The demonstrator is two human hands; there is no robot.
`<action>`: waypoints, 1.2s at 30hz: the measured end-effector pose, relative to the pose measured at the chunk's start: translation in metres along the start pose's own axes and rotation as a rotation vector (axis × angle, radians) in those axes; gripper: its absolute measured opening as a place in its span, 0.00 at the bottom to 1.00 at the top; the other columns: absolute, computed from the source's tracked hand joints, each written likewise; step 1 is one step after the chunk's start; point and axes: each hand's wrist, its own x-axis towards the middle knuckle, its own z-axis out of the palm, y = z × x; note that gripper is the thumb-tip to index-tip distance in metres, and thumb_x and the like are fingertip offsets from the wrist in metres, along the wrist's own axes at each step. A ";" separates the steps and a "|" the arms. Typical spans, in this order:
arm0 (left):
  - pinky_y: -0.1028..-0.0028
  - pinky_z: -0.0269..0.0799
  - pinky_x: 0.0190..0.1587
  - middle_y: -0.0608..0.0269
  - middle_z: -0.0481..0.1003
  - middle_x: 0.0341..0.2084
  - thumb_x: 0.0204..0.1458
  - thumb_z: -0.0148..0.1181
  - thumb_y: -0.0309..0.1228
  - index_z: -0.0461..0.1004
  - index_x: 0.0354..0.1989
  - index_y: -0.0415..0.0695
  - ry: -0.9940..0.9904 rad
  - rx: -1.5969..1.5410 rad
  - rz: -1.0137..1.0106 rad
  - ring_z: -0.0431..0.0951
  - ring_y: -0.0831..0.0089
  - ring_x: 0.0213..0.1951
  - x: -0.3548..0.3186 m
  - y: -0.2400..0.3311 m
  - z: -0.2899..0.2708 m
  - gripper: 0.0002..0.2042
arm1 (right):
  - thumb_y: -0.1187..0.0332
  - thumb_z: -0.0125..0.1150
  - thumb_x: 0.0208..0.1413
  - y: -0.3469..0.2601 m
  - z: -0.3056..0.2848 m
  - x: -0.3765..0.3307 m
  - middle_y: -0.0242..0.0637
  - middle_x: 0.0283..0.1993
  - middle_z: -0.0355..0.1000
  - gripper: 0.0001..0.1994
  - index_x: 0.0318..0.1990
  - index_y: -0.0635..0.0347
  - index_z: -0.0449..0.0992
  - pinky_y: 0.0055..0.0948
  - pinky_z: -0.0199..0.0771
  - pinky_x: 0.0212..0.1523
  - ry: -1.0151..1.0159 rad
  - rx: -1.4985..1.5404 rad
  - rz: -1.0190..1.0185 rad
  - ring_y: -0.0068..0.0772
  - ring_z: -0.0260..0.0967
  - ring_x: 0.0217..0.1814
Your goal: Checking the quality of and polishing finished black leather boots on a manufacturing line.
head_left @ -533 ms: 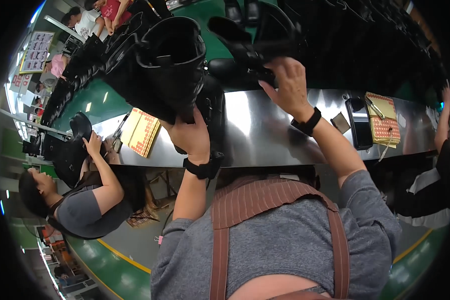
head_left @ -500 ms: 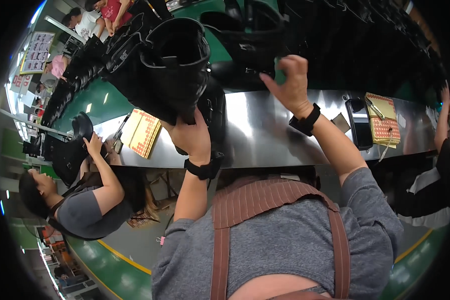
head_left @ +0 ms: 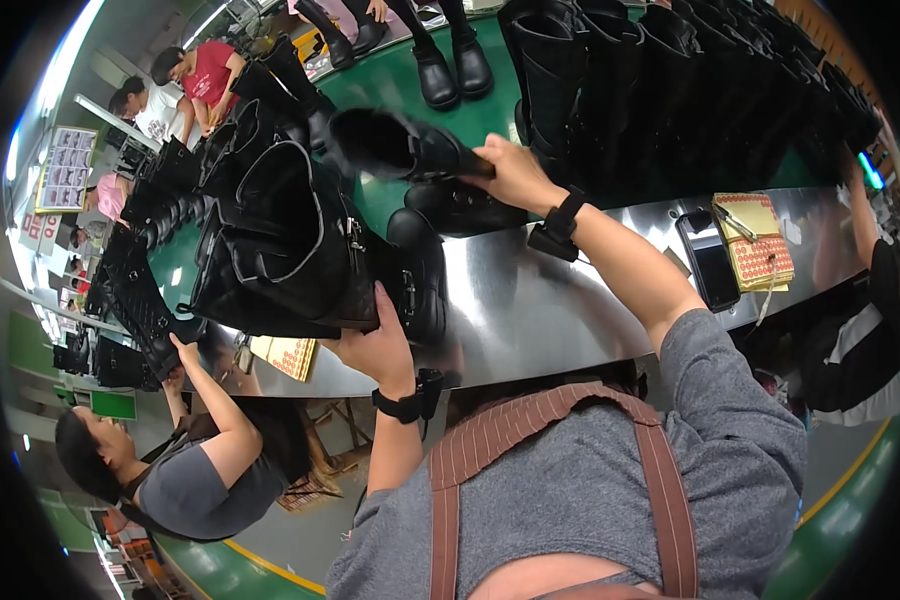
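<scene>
My left hand [head_left: 378, 350] supports a black boot [head_left: 270, 285] from below, its wide shaft opening tipped toward me and a metal buckle on its side. Just right of it stands the foot of another black buckled boot [head_left: 417, 270], close to the held one. My right hand [head_left: 518, 178] is closed on a second black boot [head_left: 410, 148], blurred by motion, its opening pointing left. Below that boot lies a dark boot part [head_left: 460, 207] with a strap; whether it belongs to the same boot I cannot tell.
A steel ledge [head_left: 510, 300] runs along a green surface [head_left: 385, 90]. Rows of black boots [head_left: 660, 80] stand at the far right. A phone [head_left: 708, 262] and yellow pad [head_left: 758, 245] with a pen lie right. A co-worker [head_left: 185, 470] at left handles a boot.
My right hand, open and holding nothing before, has closed on a boot and moved left. The boot in my left hand has come lower and left. The view has shifted.
</scene>
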 end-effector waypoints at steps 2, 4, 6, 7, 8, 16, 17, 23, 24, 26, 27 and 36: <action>0.61 0.65 0.52 0.44 0.71 0.47 0.46 0.69 0.37 0.77 0.40 0.32 0.023 -0.037 -0.032 0.70 0.51 0.49 -0.002 -0.002 0.002 0.19 | 0.72 0.65 0.46 0.001 -0.003 -0.002 0.39 0.36 0.66 0.17 0.46 0.49 0.75 0.40 0.72 0.38 0.182 -0.097 0.058 0.47 0.71 0.39; 0.61 0.64 0.53 0.44 0.73 0.45 0.48 0.68 0.37 0.77 0.40 0.31 0.054 -0.071 -0.068 0.70 0.51 0.49 -0.003 -0.004 0.005 0.19 | 0.74 0.64 0.45 0.002 -0.007 -0.004 0.40 0.39 0.67 0.20 0.48 0.51 0.74 0.42 0.73 0.41 0.324 -0.147 0.136 0.48 0.72 0.40; 0.62 0.64 0.52 0.45 0.74 0.44 0.48 0.68 0.36 0.77 0.39 0.31 0.060 -0.096 -0.035 0.71 0.52 0.47 -0.005 -0.006 0.007 0.18 | 0.70 0.60 0.49 0.004 -0.011 -0.005 0.42 0.46 0.66 0.22 0.55 0.52 0.69 0.48 0.74 0.41 0.401 -0.224 0.219 0.56 0.72 0.39; 0.62 0.64 0.52 0.45 0.74 0.44 0.48 0.68 0.36 0.77 0.39 0.31 0.042 -0.082 -0.040 0.71 0.52 0.47 -0.006 -0.006 0.008 0.18 | 0.70 0.60 0.49 0.004 -0.011 -0.005 0.42 0.46 0.66 0.22 0.55 0.52 0.69 0.48 0.74 0.41 0.388 -0.217 0.202 0.56 0.72 0.39; 0.62 0.64 0.52 0.46 0.74 0.43 0.48 0.68 0.35 0.77 0.39 0.32 0.036 -0.129 -0.054 0.72 0.52 0.47 -0.006 -0.007 0.010 0.17 | 0.68 0.59 0.51 0.005 -0.010 -0.006 0.42 0.47 0.65 0.23 0.56 0.51 0.67 0.49 0.73 0.41 0.410 -0.217 0.283 0.57 0.72 0.40; 0.58 0.58 0.58 0.43 0.67 0.51 0.47 0.68 0.35 0.77 0.41 0.35 -0.019 -0.142 -0.068 0.65 0.49 0.54 -0.010 -0.015 0.007 0.18 | 0.57 0.64 0.49 -0.007 -0.011 -0.018 0.42 0.49 0.63 0.31 0.59 0.58 0.63 0.43 0.74 0.41 0.301 -0.248 0.349 0.48 0.73 0.41; 0.58 0.58 0.58 0.43 0.68 0.50 0.47 0.68 0.35 0.77 0.41 0.35 -0.030 -0.155 -0.055 0.65 0.49 0.54 -0.009 -0.014 0.006 0.17 | 0.57 0.64 0.49 -0.015 -0.015 -0.022 0.42 0.49 0.63 0.31 0.59 0.58 0.63 0.43 0.74 0.41 0.294 -0.241 0.309 0.48 0.73 0.41; 0.60 0.64 0.51 0.43 0.70 0.46 0.45 0.69 0.36 0.77 0.38 0.35 -0.102 -0.265 -0.239 0.69 0.47 0.49 -0.018 0.034 -0.012 0.17 | 0.54 0.71 0.45 -0.106 -0.033 -0.100 0.42 0.54 0.61 0.42 0.66 0.53 0.56 0.35 0.70 0.50 0.087 0.379 -0.119 0.37 0.66 0.51; 0.58 0.63 0.52 0.42 0.69 0.47 0.42 0.70 0.37 0.76 0.42 0.36 -0.148 -0.299 -0.116 0.68 0.46 0.50 -0.023 0.046 -0.016 0.21 | 0.54 0.72 0.45 -0.120 -0.032 -0.115 0.48 0.63 0.56 0.47 0.68 0.59 0.50 0.39 0.58 0.63 -0.087 0.496 -0.134 0.45 0.57 0.64; 0.55 0.60 0.54 0.40 0.66 0.50 0.37 0.70 0.39 0.73 0.51 0.39 -0.274 -0.351 0.125 0.66 0.44 0.52 -0.030 0.061 -0.028 0.30 | 0.56 0.73 0.43 -0.137 -0.028 -0.135 0.54 0.67 0.51 0.50 0.67 0.68 0.46 0.39 0.50 0.68 -0.247 0.579 -0.091 0.48 0.51 0.69; 0.54 0.58 0.55 0.39 0.65 0.52 0.35 0.70 0.40 0.70 0.56 0.41 -0.372 -0.349 0.243 0.65 0.44 0.53 -0.034 0.064 -0.034 0.35 | 0.58 0.73 0.42 -0.142 -0.024 -0.141 0.53 0.65 0.54 0.47 0.65 0.68 0.50 0.37 0.54 0.65 -0.235 0.569 -0.111 0.46 0.54 0.66; 0.68 0.61 0.57 0.47 0.70 0.51 0.56 0.51 0.18 0.71 0.54 0.37 -0.058 -0.475 0.228 0.72 0.60 0.51 -0.049 0.013 -0.030 0.16 | 0.67 0.63 0.57 -0.123 -0.022 -0.150 0.33 0.39 0.77 0.11 0.44 0.64 0.77 0.24 0.68 0.43 0.487 0.660 0.329 0.22 0.70 0.40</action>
